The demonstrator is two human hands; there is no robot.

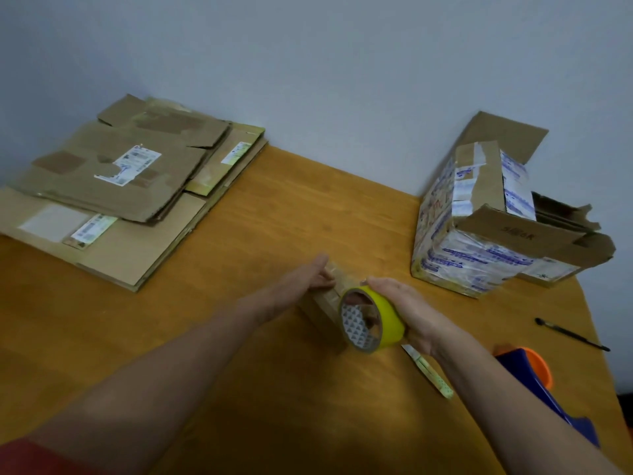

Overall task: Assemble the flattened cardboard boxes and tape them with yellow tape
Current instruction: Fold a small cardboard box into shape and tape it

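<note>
1. Fingers [385,286] of the right hand [407,313] curl over the yellow tape roll [387,315] at mid-table [274,207] — its open core faces 7 o'clock.
2. Left hand [317,272] pinches the pulled tape strip [334,287], whose long axis runs from the roll toward 11 o'clock.
3. At 2 o'clock stands an assembled box [479,241] with its flaps open.
4. At 10 o'clock lie the flattened boxes [120,186] — stacked.

We see a yellow tape roll [384,314] with a grey triangle-patterned core, brown flat boxes [102,197], a blue-and-white printed box [479,258] and an orange-brown table [274,217].
</note>
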